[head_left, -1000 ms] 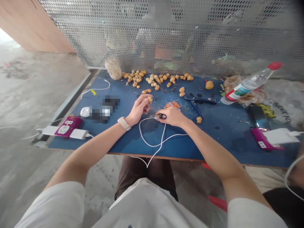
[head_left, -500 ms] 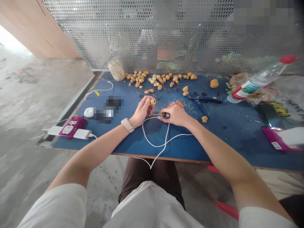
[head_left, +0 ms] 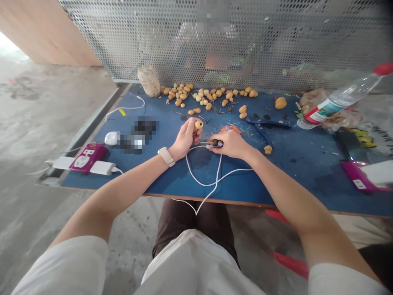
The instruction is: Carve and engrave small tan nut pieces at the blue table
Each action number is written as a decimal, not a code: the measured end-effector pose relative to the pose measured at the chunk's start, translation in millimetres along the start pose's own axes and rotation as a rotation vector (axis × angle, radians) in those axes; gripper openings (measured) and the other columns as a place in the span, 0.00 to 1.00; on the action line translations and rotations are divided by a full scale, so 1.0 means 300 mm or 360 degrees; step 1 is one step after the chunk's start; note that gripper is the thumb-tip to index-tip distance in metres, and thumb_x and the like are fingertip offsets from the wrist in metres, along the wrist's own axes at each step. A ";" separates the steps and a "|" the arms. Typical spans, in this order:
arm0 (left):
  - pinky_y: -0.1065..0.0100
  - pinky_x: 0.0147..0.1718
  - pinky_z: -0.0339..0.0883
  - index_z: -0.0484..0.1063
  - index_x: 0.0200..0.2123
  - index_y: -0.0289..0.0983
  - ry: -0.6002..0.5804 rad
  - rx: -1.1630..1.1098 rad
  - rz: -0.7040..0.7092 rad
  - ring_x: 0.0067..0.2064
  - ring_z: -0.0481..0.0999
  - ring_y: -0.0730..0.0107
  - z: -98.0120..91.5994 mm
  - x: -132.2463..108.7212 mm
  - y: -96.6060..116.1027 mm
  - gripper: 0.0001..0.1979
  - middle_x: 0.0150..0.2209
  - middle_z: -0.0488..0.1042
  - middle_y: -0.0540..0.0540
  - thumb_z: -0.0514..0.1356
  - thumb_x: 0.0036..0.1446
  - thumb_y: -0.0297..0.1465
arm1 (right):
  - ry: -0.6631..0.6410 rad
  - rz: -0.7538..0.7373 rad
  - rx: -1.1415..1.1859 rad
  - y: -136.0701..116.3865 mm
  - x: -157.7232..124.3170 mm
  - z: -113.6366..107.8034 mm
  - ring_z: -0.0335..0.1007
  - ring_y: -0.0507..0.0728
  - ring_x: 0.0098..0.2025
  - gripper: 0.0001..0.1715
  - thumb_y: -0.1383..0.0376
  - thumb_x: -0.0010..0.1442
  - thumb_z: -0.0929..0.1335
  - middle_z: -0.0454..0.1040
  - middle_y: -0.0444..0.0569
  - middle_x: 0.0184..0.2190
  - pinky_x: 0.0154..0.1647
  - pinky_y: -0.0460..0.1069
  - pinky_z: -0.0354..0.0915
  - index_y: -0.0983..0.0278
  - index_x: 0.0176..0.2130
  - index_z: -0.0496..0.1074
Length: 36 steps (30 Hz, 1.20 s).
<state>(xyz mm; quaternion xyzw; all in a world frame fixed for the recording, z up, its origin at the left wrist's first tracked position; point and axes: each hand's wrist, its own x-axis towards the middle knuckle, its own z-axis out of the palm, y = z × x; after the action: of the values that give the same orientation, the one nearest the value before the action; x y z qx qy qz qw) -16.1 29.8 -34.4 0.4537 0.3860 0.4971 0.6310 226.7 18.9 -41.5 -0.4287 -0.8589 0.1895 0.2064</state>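
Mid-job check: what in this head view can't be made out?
Head view only.
The tool: mostly covered by the right hand; its tip is too small to read.
The bead: the left hand hides its underside.
A pixelated patch beside the mouse hides whatever lies there.
The bottle: its cap meets the right edge.
Behind the mesh: only vague shapes.

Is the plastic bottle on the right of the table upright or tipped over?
Tipped over. The bottle lies slanted, its red cap pointing up and right, its base low beside the bag.
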 end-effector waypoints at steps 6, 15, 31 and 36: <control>0.70 0.26 0.55 0.73 0.45 0.43 0.0018 -0.0023 -0.0016 0.25 0.63 0.77 0.002 0.004 0.008 0.25 0.32 0.68 0.55 0.72 0.87 0.56 | 0.0035 0.0026 0.0032 0.009 -0.020 0.001 0.90 0.65 0.44 0.09 0.60 0.72 0.85 0.95 0.50 0.43 0.51 0.56 0.75 0.57 0.51 0.93; 0.70 0.25 0.54 0.70 0.42 0.43 0.0355 -0.0128 0.0089 0.23 0.62 0.77 -0.020 0.059 0.052 0.17 0.32 0.69 0.56 0.63 0.90 0.40 | 0.0244 0.0149 -0.0078 -0.003 -0.041 -0.005 0.93 0.74 0.61 0.14 0.52 0.80 0.83 0.96 0.58 0.56 0.69 0.67 0.82 0.57 0.56 0.94; 0.70 0.26 0.51 0.71 0.32 0.41 -0.0099 0.0212 0.0124 0.22 0.61 0.74 -0.010 0.030 0.029 0.18 0.25 0.64 0.54 0.57 0.80 0.28 | 0.0231 0.0820 -0.0686 0.218 0.250 -0.284 0.92 0.77 0.66 0.20 0.69 0.78 0.78 0.96 0.65 0.60 0.76 0.71 0.82 0.65 0.65 0.95; 0.71 0.25 0.54 0.73 0.31 0.40 -0.0294 0.0361 0.0167 0.24 0.63 0.74 -0.010 0.007 0.038 0.16 0.25 0.67 0.53 0.55 0.75 0.26 | 0.0163 0.0654 -0.0711 0.333 0.415 -0.290 0.89 0.71 0.73 0.30 0.75 0.78 0.72 0.94 0.61 0.69 0.84 0.63 0.77 0.63 0.70 0.94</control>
<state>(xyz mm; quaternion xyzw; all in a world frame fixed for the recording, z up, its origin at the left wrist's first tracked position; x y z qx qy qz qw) -21.5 33.5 -24.6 0.5854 0.3557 0.4387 0.5816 269.3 189.1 5.6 -0.6371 -0.7632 0.0118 0.1073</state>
